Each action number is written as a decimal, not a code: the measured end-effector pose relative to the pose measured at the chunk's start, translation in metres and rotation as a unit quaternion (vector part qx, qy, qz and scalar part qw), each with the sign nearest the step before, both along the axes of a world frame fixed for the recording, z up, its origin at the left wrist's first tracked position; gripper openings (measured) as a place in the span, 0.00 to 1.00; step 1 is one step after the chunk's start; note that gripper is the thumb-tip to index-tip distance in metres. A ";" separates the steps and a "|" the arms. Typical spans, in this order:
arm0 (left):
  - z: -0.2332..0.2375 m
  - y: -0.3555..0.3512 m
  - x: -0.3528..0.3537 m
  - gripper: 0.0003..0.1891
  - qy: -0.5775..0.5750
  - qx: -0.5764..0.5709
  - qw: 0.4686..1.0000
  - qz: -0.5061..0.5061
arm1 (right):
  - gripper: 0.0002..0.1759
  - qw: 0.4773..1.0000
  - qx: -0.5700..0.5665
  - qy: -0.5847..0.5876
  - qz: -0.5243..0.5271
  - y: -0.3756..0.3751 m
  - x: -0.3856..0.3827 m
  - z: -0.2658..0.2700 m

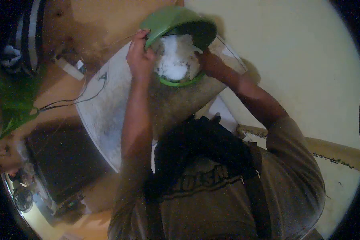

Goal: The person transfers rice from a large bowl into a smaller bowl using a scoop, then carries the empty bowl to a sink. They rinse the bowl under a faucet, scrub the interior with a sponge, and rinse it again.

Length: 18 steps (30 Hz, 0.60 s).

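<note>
A green, smooth, rounded basin, apparently plastic, is tilted with its dark hollow side facing down and toward the person. Directly below its opening is a lumpy white and greyish mass, brightest at its lower middle; its exact material cannot be told. A bright green curved rim shows along the lower edge of this mass, on the side nearest the person.

The left hand grasps the left edge of the basin, with the fingers bent at its rim. The right hand is in shadow below the basin's right side, at the right edge of the white mass; whether it is clenched around anything cannot be told.

Around and below the basin spreads a pale, stained tabletop with a curved edge. Left of the basin, a thin dark cord runs over the tabletop's edge, and a small whitish oblong object lies beyond that edge. Farther left is green sheet-like material, with dark and white striped cloth above it. Well below and left of the basin is a dark rectangular panel. A pale wall stands to the basin's right.
</note>
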State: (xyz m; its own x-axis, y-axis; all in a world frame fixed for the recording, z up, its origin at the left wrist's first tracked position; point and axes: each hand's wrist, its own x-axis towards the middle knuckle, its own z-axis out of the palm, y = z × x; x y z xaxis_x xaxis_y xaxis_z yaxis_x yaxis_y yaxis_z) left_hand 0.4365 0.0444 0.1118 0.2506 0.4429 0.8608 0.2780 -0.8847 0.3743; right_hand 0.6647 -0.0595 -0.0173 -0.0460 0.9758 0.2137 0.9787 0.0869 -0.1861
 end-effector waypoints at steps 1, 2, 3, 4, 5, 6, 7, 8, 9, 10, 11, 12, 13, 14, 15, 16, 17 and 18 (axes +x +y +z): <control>0.002 -0.001 0.002 0.22 0.003 0.006 1.000 -0.018 | 0.26 0.997 -0.062 0.003 -0.038 -0.010 -0.008 0.010; 0.003 -0.001 0.002 0.22 0.003 0.007 1.000 -0.018 | 0.26 0.997 -0.061 0.003 -0.038 -0.015 -0.010 0.022; 0.004 -0.001 0.002 0.22 0.008 0.008 1.000 -0.018 | 0.26 0.996 -0.086 0.004 -0.033 -0.019 -0.011 0.037; 0.004 0.001 0.002 0.23 0.014 0.009 1.000 -0.018 | 0.26 0.993 -0.111 0.004 -0.028 -0.020 -0.012 0.048; -0.002 0.005 0.001 0.23 0.014 0.010 1.000 -0.018 | 0.26 0.993 -0.111 0.004 -0.028 -0.017 -0.011 0.051; 0.000 0.004 -0.002 0.23 0.014 0.010 1.000 -0.014 | 0.26 0.998 -0.061 0.002 -0.019 -0.017 -0.011 0.062; -0.003 0.004 -0.003 0.23 0.015 0.010 1.000 -0.009 | 0.27 1.000 -0.013 0.000 -0.010 -0.016 -0.010 0.064; -0.007 0.007 -0.003 0.23 0.015 0.009 1.000 -0.009 | 0.27 1.000 -0.013 0.000 -0.010 -0.008 -0.013 0.063; -0.009 0.008 -0.004 0.23 0.020 0.006 1.000 -0.008 | 0.28 0.997 0.067 -0.003 0.031 0.004 -0.023 0.065; -0.010 0.009 -0.004 0.24 0.026 0.004 1.000 -0.008 | 0.28 0.987 0.147 -0.006 0.070 0.013 -0.033 0.067; -0.011 0.010 -0.005 0.24 0.027 0.005 1.000 -0.010 | 0.28 0.987 0.149 -0.005 0.068 0.016 -0.045 0.075; -0.011 0.011 -0.004 0.24 0.022 -0.001 0.999 -0.023 | 0.29 0.995 0.077 -0.027 0.063 0.014 -0.059 0.083; -0.012 0.013 -0.004 0.25 0.017 -0.008 0.999 -0.035 | 0.30 0.997 0.004 -0.048 0.059 0.014 -0.067 0.088; -0.011 0.014 -0.004 0.25 0.020 -0.007 0.999 -0.038 | 0.31 0.996 -0.046 -0.058 0.051 0.015 -0.069 0.088; -0.011 0.015 -0.004 0.25 0.020 -0.009 0.999 -0.039 | 0.31 0.996 -0.046 -0.056 0.050 0.014 -0.067 0.080; -0.015 0.016 -0.004 0.25 0.020 -0.014 0.999 -0.039 | 0.31 0.995 -0.046 -0.062 0.064 0.013 -0.063 0.067; -0.014 0.013 -0.006 0.25 0.021 -0.017 0.999 -0.040 | 0.31 0.994 -0.046 -0.067 0.078 0.007 -0.062 0.064; -0.011 0.013 -0.007 0.23 0.021 -0.025 0.999 -0.033 | 0.31 0.994 -0.049 -0.067 0.077 0.004 -0.061 0.065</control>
